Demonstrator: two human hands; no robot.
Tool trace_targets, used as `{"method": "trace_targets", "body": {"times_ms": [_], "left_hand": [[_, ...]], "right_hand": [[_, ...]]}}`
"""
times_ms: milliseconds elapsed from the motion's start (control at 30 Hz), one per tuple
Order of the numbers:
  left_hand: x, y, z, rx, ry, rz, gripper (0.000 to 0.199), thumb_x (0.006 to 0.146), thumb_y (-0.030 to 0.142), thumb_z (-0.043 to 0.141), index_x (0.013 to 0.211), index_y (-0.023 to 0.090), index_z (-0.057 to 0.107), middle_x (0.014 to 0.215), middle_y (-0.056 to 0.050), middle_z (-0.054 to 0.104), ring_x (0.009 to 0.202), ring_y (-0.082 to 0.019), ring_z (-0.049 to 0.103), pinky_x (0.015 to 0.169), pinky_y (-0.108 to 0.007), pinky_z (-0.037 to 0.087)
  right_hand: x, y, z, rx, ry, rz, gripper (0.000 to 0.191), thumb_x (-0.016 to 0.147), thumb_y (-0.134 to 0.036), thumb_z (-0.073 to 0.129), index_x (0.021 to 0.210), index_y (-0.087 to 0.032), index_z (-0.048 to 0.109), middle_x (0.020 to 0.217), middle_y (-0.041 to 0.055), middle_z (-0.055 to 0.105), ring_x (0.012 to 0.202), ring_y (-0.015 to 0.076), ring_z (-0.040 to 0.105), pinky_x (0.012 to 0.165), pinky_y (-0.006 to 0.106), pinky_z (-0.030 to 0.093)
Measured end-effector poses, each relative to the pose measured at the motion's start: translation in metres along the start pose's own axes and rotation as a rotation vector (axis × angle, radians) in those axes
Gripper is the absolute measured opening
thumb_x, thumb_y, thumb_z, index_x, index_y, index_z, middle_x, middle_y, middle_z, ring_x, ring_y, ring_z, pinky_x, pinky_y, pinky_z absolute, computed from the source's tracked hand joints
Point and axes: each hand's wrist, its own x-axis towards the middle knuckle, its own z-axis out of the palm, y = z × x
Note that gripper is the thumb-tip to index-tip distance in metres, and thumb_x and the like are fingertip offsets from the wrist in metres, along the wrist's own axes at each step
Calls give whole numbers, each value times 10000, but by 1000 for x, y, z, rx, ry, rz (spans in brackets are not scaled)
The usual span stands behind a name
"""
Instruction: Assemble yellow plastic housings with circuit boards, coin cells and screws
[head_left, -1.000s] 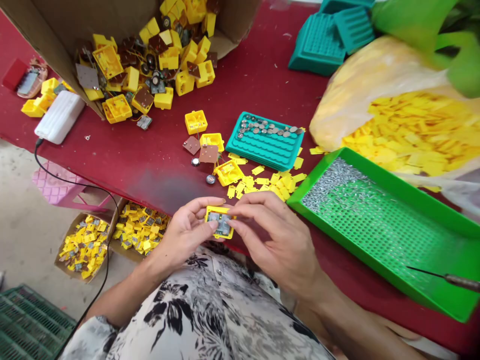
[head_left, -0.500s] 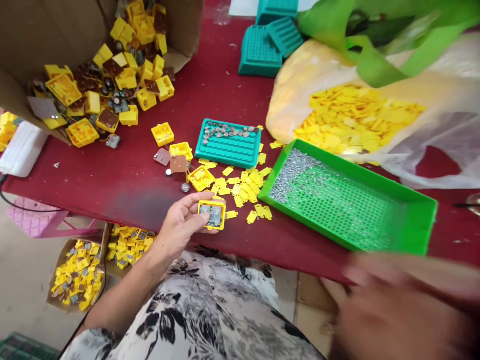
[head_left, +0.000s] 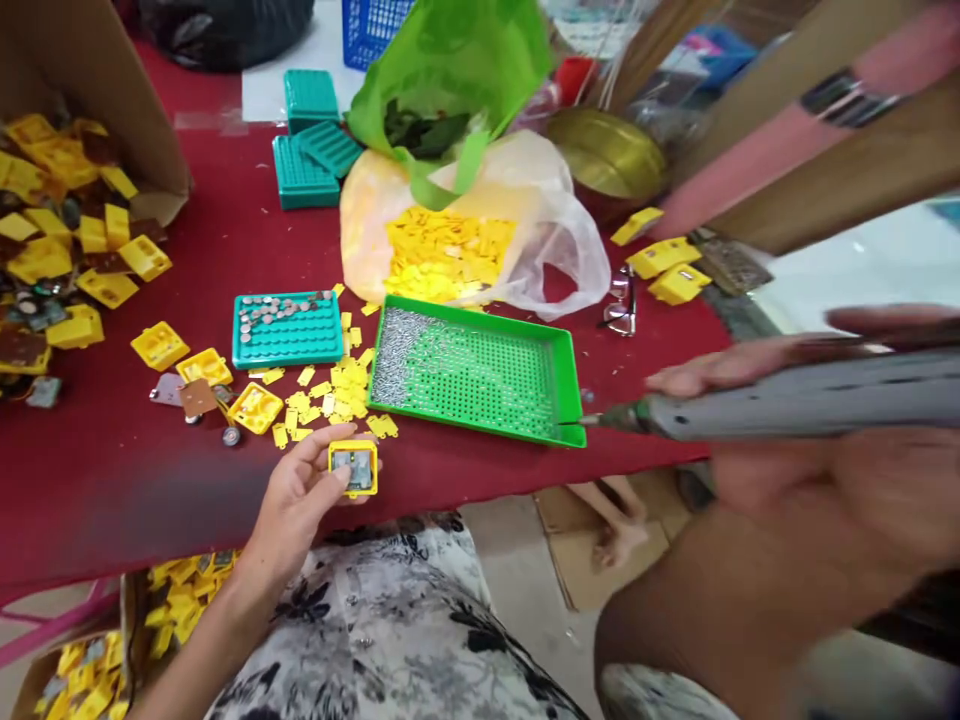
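Observation:
My left hand (head_left: 296,495) is closed on a small yellow plastic case (head_left: 374,468) with a grey electronic part inside, my thumb resting on that part. It is held over the front edge of the table. My right hand (head_left: 840,490), somewhat blurred, grips a grey electric screwdriver (head_left: 780,395) lying sideways. The bit points left, near the right end of a green perforated tray (head_left: 480,432) that holds many small screws (head_left: 397,360). Flat yellow covers (head_left: 341,395) lie scattered just beyond my left hand.
A teal tray (head_left: 289,345) holds silvery button cells. Open yellow cases (head_left: 255,407) with wired parts lie beside it. A cardboard box (head_left: 142,110) of yellow cases stands left. Behind are a plastic bag (head_left: 570,235) of yellow pieces, glasses (head_left: 621,305) and a pink post (head_left: 765,140).
The view has swung to the right. My right hand, a blur at the lower right before, now shows the electric screwdriver in its grip. My left hand keeps hold of the yellow case.

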Motion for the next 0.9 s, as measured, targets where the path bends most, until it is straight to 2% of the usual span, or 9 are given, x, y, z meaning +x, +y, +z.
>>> {"method": "trace_targets", "body": {"times_ms": [100, 133, 200, 267, 333, 433, 600, 767, 900], "left_hand": [[4, 0, 7, 25, 1, -31, 481, 770, 335, 767, 1198, 172, 621, 1149, -130, 724, 958, -236, 715, 675, -263, 579], [5, 0, 10, 29, 4, -35, 484, 768, 336, 769, 1200, 174, 622, 1149, -130, 724, 958, -237, 714, 676, -267, 582], [8, 1, 14, 30, 14, -40, 486, 759, 336, 776, 1192, 174, 630, 1157, -132, 721, 956, -241, 714, 679, -277, 588], [10, 2, 18, 24, 20, -51, 479, 757, 330, 780, 1186, 174, 636, 1161, -135, 721, 945, -239, 718, 685, -276, 589], [12, 3, 20, 22, 21, -70, 460, 766, 318, 775, 1184, 178, 641, 1170, -135, 718, 938, -233, 723, 691, -269, 589], [13, 3, 22, 26, 24, -102, 442, 772, 305, 774, 1180, 186, 650, 1202, -137, 706, 951, -240, 723, 673, -258, 590], [15, 3, 24, 17, 36, -149, 420, 779, 280, 773, 1177, 212, 661, 1180, -105, 719, 963, -221, 723, 732, -254, 594], [16, 5, 27, 17, 63, -179, 446, 789, 270, 768, 1213, 212, 643, 1156, -94, 732, 955, -197, 726, 778, -237, 585], [16, 5, 27, 24, 85, -185, 457, 790, 262, 769, 1226, 215, 640, 1196, -91, 721, 968, -180, 719, 796, -219, 574]], "right_hand": [[14, -1, 25, 268, -268, 2, 401, 697, -512, 791, 1053, -350, 703, 635, 2, 599, 509, 182, 564, 431, 358, 476], [17, -1, 34, 321, -293, 8, 347, 722, -485, 777, 1026, -331, 707, 631, -5, 589, 515, 172, 563, 420, 337, 461], [19, -1, 51, 343, -141, -16, 286, 769, -411, 755, 1018, -284, 695, 704, -2, 603, 583, 159, 596, 458, 322, 474], [16, 0, 64, 299, 38, -19, 333, 783, -418, 755, 1044, -232, 664, 760, 1, 608, 609, 151, 609, 505, 326, 489], [13, 5, 71, 249, 191, -33, 373, 781, -466, 754, 1007, -198, 626, 717, -11, 585, 551, 130, 575, 493, 313, 460], [9, 18, 72, 179, 363, -79, 384, 774, -509, 744, 931, -210, 562, 634, -42, 536, 473, 104, 509, 449, 292, 411], [1, 40, 65, 94, 367, -17, 395, 782, -570, 704, 937, -254, 523, 637, -49, 527, 455, 115, 489, 440, 298, 395], [-5, 49, 64, -150, 358, 55, 463, 801, -721, 550, 957, -297, 453, 636, -36, 459, 465, 154, 482, 471, 339, 420], [-3, 48, 65, -116, 364, 67, 494, 767, -748, 566, 944, -297, 468, 620, -39, 442, 445, 147, 465, 456, 335, 402]]}}
